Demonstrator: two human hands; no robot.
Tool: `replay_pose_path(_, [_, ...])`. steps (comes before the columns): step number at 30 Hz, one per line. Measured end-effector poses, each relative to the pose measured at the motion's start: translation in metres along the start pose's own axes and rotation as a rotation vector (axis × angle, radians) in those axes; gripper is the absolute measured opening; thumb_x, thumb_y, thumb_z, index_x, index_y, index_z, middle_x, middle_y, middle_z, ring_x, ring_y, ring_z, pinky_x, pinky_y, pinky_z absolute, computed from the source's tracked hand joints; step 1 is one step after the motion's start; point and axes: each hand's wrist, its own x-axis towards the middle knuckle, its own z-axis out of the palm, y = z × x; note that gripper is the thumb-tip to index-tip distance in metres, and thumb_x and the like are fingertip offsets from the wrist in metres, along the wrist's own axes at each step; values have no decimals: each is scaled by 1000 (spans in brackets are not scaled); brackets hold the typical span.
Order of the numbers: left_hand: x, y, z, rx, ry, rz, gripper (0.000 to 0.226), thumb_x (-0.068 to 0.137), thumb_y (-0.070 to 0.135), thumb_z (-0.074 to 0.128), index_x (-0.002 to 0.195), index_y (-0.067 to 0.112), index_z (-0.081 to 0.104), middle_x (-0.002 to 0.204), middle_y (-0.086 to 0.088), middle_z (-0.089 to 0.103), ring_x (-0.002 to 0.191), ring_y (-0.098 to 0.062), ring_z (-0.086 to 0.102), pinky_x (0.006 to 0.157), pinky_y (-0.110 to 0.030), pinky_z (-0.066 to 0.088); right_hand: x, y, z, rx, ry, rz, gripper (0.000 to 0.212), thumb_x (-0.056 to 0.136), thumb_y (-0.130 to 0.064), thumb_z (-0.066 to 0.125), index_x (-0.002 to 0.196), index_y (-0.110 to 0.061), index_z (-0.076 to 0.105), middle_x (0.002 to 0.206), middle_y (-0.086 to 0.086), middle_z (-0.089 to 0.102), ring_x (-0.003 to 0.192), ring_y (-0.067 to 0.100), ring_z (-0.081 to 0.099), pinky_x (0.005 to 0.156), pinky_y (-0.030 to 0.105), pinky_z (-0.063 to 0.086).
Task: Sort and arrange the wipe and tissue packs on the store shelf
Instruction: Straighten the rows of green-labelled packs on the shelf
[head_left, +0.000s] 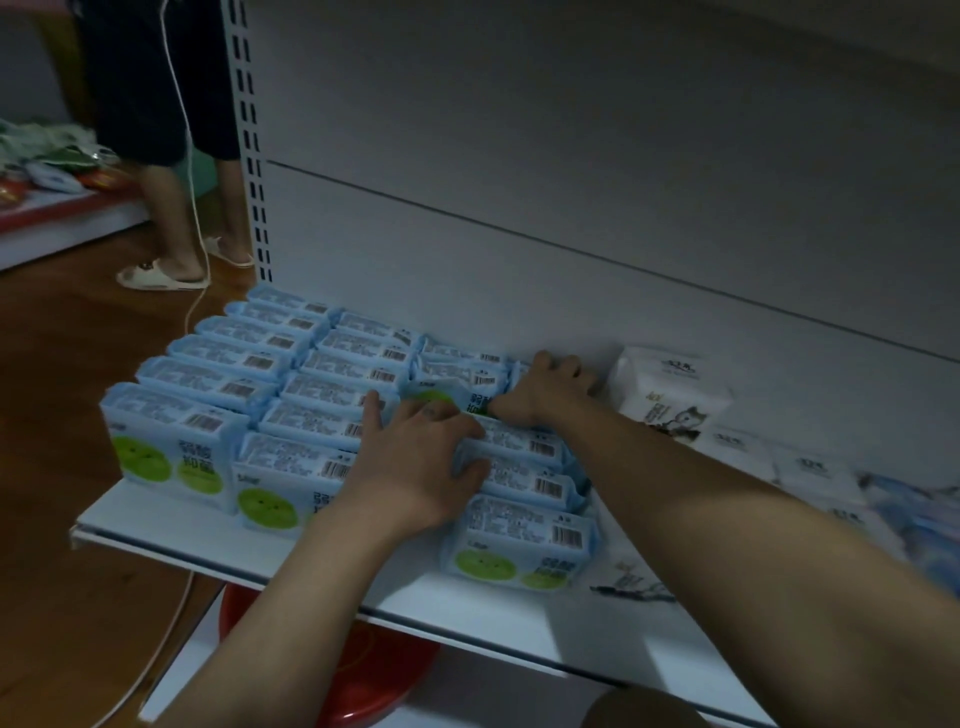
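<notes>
Blue wipe packs (208, 364) with green circles stand on edge in three rows on the white shelf (171, 535). My left hand (415, 462) rests with spread fingers on top of the packs in the right row (524, 525). One pack (441, 397) lies tilted, face up, between my hands near the back of that row. My right hand (550, 389) reaches to the back wall, fingers curled over the row's far end and thumb against the tilted pack. A white tissue pack (670, 400) stands just right of that hand.
More white tissue packs (810, 467) lie flat along the shelf's right side. A red round stool (363, 670) sits under the shelf. A person (156, 104) in sandals stands at the left beside a hanging white cable (192, 208), on a wooden floor.
</notes>
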Motion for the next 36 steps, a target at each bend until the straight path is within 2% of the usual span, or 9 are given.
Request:
replay_pose_path(3, [0,0,1,4,-8,-6,39,93,55,45,130,43,48,145,15,39,140,-15,27,116,-57,-4,-3,-3,7,13,12,5,102,77,-66,59,149,-19,3,150,19,5,137,47,10,108,56,27])
replay_pose_path(7, [-1,2,-1,11,-39,-3,41,94,55,42,133,43,47,148,14,36,141,-16,25,116,-58,-6,-5,1,10,45,107,-7,94,77,-61,61,145,-20,10,145,19,15,132,43,19,101,56,35])
replay_pose_path(12, [-2,0,-3,19,-66,-3,42,95,56,40,134,42,47,150,14,35,142,-18,25,115,-60,-8,-13,-1,9,82,216,-23,87,77,-53,65,140,-14,19,140,19,25,130,40,25,101,51,35])
replay_pose_path(16, [-3,0,-4,11,-82,3,42,95,57,40,134,43,47,150,15,35,142,-18,24,115,-60,-9,-15,1,4,154,219,6,83,78,-51,66,138,-13,24,139,18,27,130,37,27,99,48,37])
replay_pose_path(23, [1,-2,-3,-10,-81,4,40,95,56,42,132,42,49,147,15,38,141,-18,26,114,-62,-9,-13,4,-15,244,212,41,85,78,-48,67,141,-11,23,143,18,27,134,36,26,102,45,35])
replay_pose_path(28, [4,-2,-2,-3,-88,-1,40,95,55,42,132,42,49,147,15,38,141,-17,27,114,-62,-10,-13,7,-37,298,254,55,84,75,-43,68,140,-12,25,142,19,31,133,37,28,106,42,31])
replay_pose_path(32, [4,-1,-3,7,-101,-12,41,95,54,41,134,42,47,150,14,35,142,-17,26,114,-61,-12,-22,3,-64,340,315,22,88,77,-37,68,145,-10,19,143,22,29,133,38,27,109,41,30])
replay_pose_path(34, [4,-1,-5,-2,-75,-5,43,95,54,43,136,41,45,150,13,36,142,-17,27,115,-59,-11,-30,3,-82,342,340,5,90,80,-35,66,148,-8,14,147,22,26,135,37,26,111,40,28])
replay_pose_path(36, [6,-1,-5,-100,-8,-21,51,94,52,47,142,35,40,150,9,39,141,-17,31,119,-54,-4,-42,4,-101,402,378,-41,85,82,-31,65,148,-6,16,147,21,30,134,36,31,109,38,33])
